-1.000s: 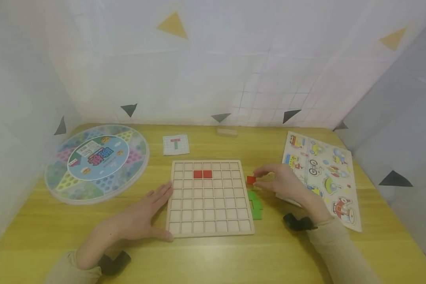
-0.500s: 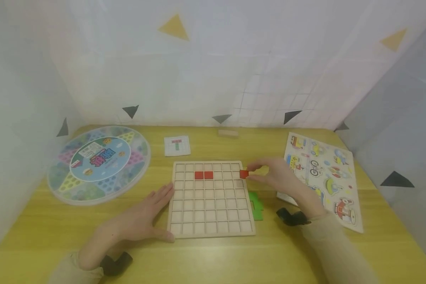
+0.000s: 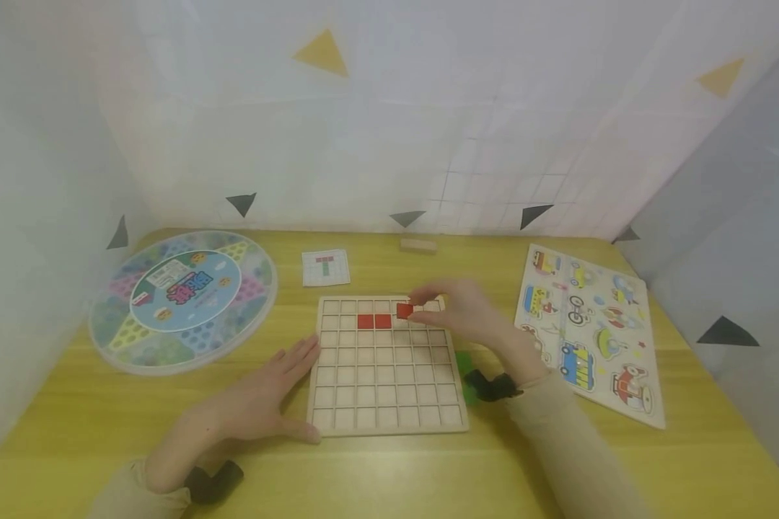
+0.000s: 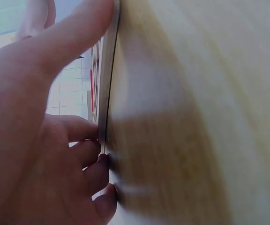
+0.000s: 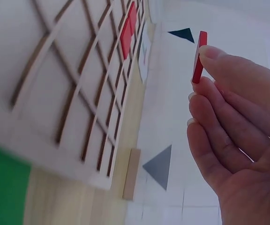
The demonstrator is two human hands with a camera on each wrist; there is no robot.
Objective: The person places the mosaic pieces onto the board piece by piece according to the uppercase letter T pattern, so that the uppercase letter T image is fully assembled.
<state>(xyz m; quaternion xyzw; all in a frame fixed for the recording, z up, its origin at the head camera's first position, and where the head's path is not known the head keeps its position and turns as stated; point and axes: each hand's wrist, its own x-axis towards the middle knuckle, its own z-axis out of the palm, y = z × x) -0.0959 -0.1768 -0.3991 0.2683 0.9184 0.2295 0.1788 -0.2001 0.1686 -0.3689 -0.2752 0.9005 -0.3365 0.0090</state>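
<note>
Red tile: one, raised over the grid board, pinched between thumb and fingers of the right hand. Left hand: fingers extended, thumb spread wide, touching the board's edge, grasping nothing. Two red tiles: side by side in board cells, between the hands. Green piece: partly hidden by the right wrist. Beyond the hands: card, wooden block. Outside the left hand: round game board. Outside the right: picture puzzle. All on a wooden table, except the raised tile.

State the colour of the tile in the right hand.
The tile is red, clearest in the right wrist view.
</note>
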